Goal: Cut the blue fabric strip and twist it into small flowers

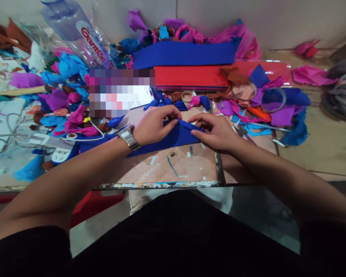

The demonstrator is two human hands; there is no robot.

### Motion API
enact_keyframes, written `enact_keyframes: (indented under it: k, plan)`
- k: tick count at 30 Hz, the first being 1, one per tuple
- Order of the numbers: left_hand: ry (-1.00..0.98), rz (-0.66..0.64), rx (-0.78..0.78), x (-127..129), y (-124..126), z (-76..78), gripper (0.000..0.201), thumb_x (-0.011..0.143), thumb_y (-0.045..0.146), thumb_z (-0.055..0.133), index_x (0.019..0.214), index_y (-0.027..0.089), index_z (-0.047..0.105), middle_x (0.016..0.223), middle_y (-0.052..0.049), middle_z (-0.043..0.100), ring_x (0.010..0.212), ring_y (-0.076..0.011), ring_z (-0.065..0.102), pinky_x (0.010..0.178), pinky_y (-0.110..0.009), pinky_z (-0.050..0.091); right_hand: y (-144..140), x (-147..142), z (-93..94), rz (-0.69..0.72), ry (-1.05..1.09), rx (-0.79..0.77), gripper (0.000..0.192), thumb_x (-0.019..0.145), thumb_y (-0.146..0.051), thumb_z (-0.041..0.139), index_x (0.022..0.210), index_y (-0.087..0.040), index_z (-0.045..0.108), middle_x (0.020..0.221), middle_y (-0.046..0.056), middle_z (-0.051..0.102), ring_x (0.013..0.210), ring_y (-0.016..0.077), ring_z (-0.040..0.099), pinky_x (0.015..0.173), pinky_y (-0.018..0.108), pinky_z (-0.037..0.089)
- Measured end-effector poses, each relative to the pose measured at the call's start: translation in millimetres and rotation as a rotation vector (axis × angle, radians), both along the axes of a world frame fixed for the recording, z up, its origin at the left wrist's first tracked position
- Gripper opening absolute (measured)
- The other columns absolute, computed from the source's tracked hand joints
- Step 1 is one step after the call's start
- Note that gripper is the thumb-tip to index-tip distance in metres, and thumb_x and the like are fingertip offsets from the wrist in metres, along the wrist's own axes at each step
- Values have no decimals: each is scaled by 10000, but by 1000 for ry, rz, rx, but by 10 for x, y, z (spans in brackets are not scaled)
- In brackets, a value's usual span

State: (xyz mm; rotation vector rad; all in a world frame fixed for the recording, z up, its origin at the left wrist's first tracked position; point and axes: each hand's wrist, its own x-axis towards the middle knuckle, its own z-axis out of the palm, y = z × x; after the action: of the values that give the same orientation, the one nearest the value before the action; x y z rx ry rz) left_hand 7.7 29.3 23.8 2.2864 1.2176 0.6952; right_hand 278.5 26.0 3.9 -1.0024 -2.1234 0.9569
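A strip of dark blue fabric or crepe paper [173, 135] lies slanted across the bench, its upper edge lifted between my two hands. My left hand [155, 125], with a metal-band watch [128, 137] on the wrist, pinches that edge between thumb and fingers. From the other side my right hand [215, 130] pinches the same strip with thumb and forefinger. The hands are a short gap apart. Part of the strip is hidden under my left hand and forearm.
Behind lie a stack of blue sheets [184, 54] and red sheets [190, 77]. A plastic bottle [75, 32] leans at the back left. Tape rings [283, 100], a white power strip [60, 154] and crumpled coloured scraps [72, 119] surround the hands. The bench's front edge [161, 185] is close to me.
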Motion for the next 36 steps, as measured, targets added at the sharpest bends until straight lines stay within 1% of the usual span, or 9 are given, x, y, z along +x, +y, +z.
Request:
enact_keyframes:
  k: [3,5,8,10,16,18,26,31,36]
  plan:
    - [-38,-38,-47,-7,-4,6,351,964,336,553,1175,196,796,1100,-58,822,950,-227,734,922,-365,550,-17,-4,-3,-11,-7,53,297,945,-313,737,1215,-199,786,917,33,792,720,164,672,652,274,487]
    - [-57,-64,-92,1,-16,8,367,990,399,559,1167,197,808,1107,-52,830,960,-226,736,926,-354,548,-35,-7,4,-5,-19,79,304,946,-309,736,1228,-210,791,951,39,805,740,170,686,658,275,493]
    - [-75,-58,-122,18,-26,-4,383,994,500,613,1085,196,826,1009,-42,834,897,-216,722,879,-338,539,-54,-19,13,-10,-1,71,329,949,-339,746,1249,-212,787,960,44,815,763,178,706,670,277,512]
    - [-79,-35,-120,23,-19,-24,375,983,515,638,1031,196,829,948,-35,827,848,-210,705,834,-335,532,-51,-31,21,-35,19,49,340,939,-371,766,1231,-199,791,964,53,822,785,188,717,683,281,524]
    - [-98,-24,-139,6,21,-70,366,969,518,667,989,195,838,881,-25,809,790,-196,684,763,-324,514,-10,-47,62,-83,-52,-29,256,917,-423,787,875,-172,812,748,30,765,668,169,638,621,283,456]
    - [-115,-30,-158,1,29,-74,369,968,520,673,993,194,844,873,-26,808,774,-192,681,750,-322,518,-4,-45,63,-84,-62,-48,281,924,-436,778,831,-172,803,709,20,740,649,164,615,605,285,432]
    - [-173,-24,-230,-28,93,-85,415,952,553,699,925,166,846,785,-32,776,699,-169,640,658,-290,498,25,-35,44,-77,-34,-113,364,954,-519,764,824,-183,812,697,26,742,629,167,625,597,301,445]
    - [-169,-23,-229,-53,124,-103,432,948,576,711,894,167,840,737,-24,749,665,-156,619,640,-281,495,20,-46,59,-90,0,-236,434,958,-596,756,824,-185,800,605,3,685,513,148,609,518,286,439]
    - [-173,-40,-260,-62,120,-106,412,950,556,710,921,168,846,756,-26,762,662,-152,623,628,-276,495,21,-46,44,-96,9,-275,439,946,-608,768,835,-185,805,625,5,710,494,141,627,484,264,430]
